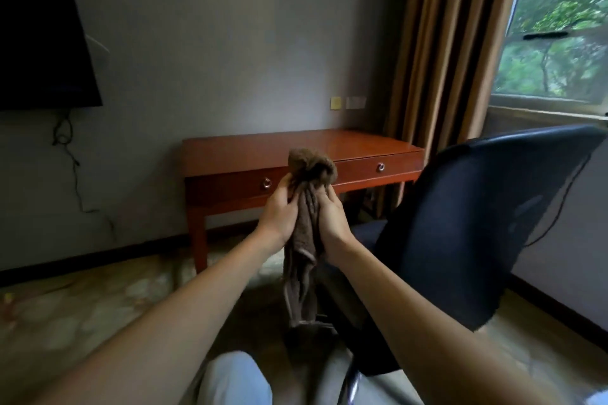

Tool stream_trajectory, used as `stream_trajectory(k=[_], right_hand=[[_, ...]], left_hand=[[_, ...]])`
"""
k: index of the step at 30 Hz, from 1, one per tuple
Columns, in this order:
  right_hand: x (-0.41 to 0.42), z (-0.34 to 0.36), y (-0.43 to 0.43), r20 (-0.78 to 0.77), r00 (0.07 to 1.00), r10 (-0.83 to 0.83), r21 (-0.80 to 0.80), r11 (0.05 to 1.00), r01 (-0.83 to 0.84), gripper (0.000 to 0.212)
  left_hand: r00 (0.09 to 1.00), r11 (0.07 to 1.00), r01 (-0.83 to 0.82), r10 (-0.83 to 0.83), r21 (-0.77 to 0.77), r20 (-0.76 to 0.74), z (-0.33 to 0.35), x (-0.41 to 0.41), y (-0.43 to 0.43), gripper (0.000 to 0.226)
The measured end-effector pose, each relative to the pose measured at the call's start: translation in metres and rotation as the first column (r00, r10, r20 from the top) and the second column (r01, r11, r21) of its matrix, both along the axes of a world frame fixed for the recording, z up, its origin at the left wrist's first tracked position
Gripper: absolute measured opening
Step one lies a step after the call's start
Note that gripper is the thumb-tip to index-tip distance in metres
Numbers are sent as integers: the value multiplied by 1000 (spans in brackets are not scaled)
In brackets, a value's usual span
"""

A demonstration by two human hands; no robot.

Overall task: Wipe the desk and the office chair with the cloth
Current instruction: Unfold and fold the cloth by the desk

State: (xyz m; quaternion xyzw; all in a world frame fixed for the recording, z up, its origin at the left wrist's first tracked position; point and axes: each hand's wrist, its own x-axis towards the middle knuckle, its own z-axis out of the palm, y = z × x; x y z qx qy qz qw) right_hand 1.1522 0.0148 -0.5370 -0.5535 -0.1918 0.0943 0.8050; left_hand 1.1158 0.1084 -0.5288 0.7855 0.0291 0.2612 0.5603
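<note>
My trouser knee sits lowest in view, with both forearms reaching forward above it. I judge the brown cloth light, soft and limp, not slippery, so it is best gripped bunched at mid-length. The left hand and right hand curl round its middle, one on each side. A wad stands above the fingertips and the tail hangs below the wrists. The cloth is in the air, short of the desk and beside the office chair
</note>
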Motion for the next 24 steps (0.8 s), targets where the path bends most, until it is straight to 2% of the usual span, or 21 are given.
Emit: stream_trajectory(k=[3, 5, 7, 9, 10, 12, 14, 19, 24], right_hand=[[31, -15, 30, -177, 983, 40, 52, 998, -31, 35], [55, -27, 52, -240, 970, 50, 65, 997, -35, 41], [80, -34, 74, -287, 958, 30, 55, 998, -15, 44], [100, -34, 91, -315, 949, 8, 84, 996, 20, 51], [117, -34, 102, -311, 950, -30, 78, 995, 57, 51], [147, -31, 120, -259, 955, -144, -7, 989, 148, 30], [166, -29, 139, -231, 952, -201, -63, 979, 192, 27], [204, -2, 177, -184, 934, -307, -207, 941, 268, 25], [227, 48, 197, -128, 936, -327, -295, 914, 278, 24]], left_hand=[[998, 978, 36, -47, -205, -49, -13, 31, 27, 32], [998, 966, 1, -19, -257, -67, -21, 56, 47, 24], [998, 976, -54, 44, -209, -54, -27, 85, 67, 17], [993, 991, -114, 112, -73, -27, -27, 113, 83, 16], [991, 991, -136, 136, -13, -16, -25, 134, 93, 15], [985, 983, -173, 174, 57, -4, -26, 168, 112, 11], [984, 982, -167, 171, 83, -45, -28, 198, 132, 7], [977, 989, -147, 149, 23, -154, -13, 256, 163, 18], [957, 983, -186, 179, -10, -229, 48, 265, 181, 22]])
